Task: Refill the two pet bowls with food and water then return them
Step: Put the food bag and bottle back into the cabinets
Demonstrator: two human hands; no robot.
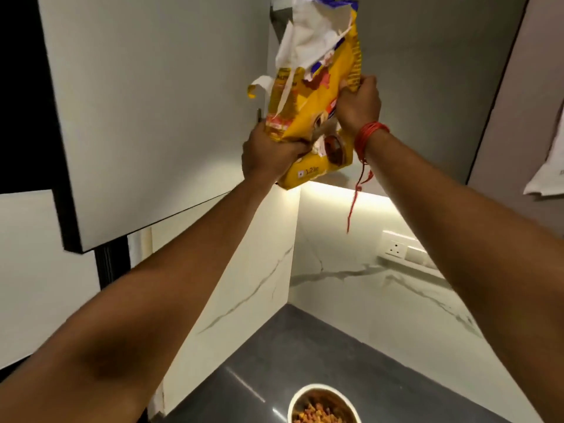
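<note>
Both hands are clamped on the food bag [317,96], held overhead at the open cabinet door [158,117]: left hand [270,152] at its base, right hand [358,102] on its side. Long axis near upright, torn mouth pointing up. Risk noted: tilting could spill kibble; filled bowl [323,404] sits on the counter [244,377] below
</note>
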